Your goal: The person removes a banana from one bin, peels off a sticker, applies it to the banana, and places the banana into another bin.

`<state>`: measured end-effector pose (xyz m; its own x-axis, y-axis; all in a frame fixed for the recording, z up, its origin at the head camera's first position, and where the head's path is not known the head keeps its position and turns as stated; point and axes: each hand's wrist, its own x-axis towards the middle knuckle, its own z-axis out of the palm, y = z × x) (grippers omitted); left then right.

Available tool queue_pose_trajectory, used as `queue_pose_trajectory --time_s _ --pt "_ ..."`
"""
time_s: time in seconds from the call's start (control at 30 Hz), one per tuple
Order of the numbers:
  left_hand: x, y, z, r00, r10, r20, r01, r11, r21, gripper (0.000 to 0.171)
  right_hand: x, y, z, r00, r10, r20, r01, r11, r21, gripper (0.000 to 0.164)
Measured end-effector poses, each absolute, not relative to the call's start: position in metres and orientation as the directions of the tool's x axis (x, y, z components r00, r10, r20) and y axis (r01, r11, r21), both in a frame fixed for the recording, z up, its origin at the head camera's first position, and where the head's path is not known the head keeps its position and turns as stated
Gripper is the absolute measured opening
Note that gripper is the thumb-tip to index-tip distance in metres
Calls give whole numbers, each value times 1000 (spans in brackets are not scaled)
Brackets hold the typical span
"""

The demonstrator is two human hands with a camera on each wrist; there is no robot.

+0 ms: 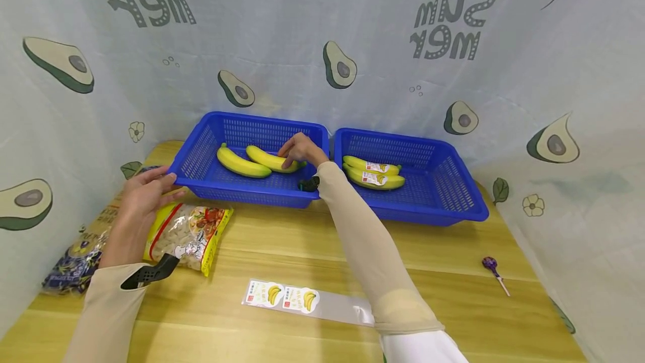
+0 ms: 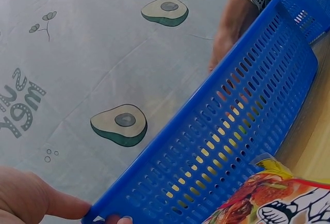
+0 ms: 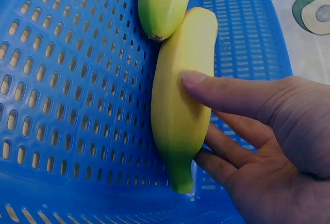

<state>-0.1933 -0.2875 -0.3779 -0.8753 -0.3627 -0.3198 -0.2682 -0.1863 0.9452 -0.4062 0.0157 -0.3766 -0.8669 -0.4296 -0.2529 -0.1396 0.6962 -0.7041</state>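
My right hand (image 1: 302, 149) reaches into the left blue basket (image 1: 252, 195) and grips a yellow banana (image 1: 264, 157) with a green stem. In the right wrist view the thumb lies on top of this banana (image 3: 180, 95) and the fingers curl against its side. Another banana (image 1: 241, 164) lies beside it in the same basket. At the basket's left front corner, my left hand (image 1: 141, 199) holds the rim. The left wrist view has the thumb (image 2: 67, 204) on the rim's corner and a fingertip just below; the other left fingers are mostly hidden there.
The right blue basket (image 1: 428, 215) holds two bananas (image 1: 375, 179) with stickers. A strip of banana stickers (image 1: 302, 299) lies in front. Near the left arm are a yellow-edged food bag (image 1: 188, 234) and a dark blue package (image 1: 75, 262). A lollipop (image 1: 491, 265) lies at right.
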Motion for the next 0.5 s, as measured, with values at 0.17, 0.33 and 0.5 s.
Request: queue_pose_trajectory --time_s 0.17,0.33,0.5 --pt "-192 -286 -378 -879 -351 -324 -267 -202 942 59 -405 18 -377 -862 -452 -231 -170 686 -708 33" --pt "-192 -287 -378 -883 -343 -321 -267 -196 944 59 -403 17 -372 -855 -486 -182 -210 645 -735 34" --pt "-192 -288 -378 -881 -348 -321 -270 -187 944 60 -401 15 -364 -829 -540 -145 -280 626 -728 35"
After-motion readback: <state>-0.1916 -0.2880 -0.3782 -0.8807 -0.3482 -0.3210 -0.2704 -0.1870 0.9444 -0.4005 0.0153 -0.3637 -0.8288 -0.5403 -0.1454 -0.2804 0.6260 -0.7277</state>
